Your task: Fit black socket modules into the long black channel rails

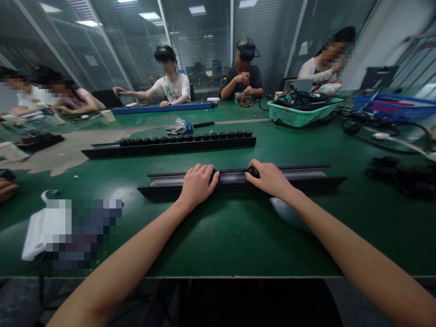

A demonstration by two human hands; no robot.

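"Green tabletop [231, 245], and what lies across its near middle?"

"A long black rail with a shiny inner channel [233, 178], running left to right, with both hands on it."

"How does the left hand [198, 184] stand?"

"Left of the rail's middle, its fingers drawn together and narrow about a small dark piece [213, 175], mostly hidden by the hand."

"And the right hand [269, 176]?"

"Just right of the middle, thumb and forefinger closed narrowly on a small glossy black knob [254, 171]. A stretch of channel shows between the hands. Whether either piece is seated in it, I cannot tell."

"Farther off?"

"To the left, a second long black rail [170, 148] bears a row of stubby round black parts [214, 136]. A crumpled grey-and-blue glove bundle [180, 127] lies just beyond."

"What about the right side?"

"A blurred cluster of black parts [405, 177] sits on the tabletop. Farther back stands a mint-green perforated plastic basket [291, 116] heaped with black cables [306, 100], and right of that, a blue plastic basket [391, 109]."
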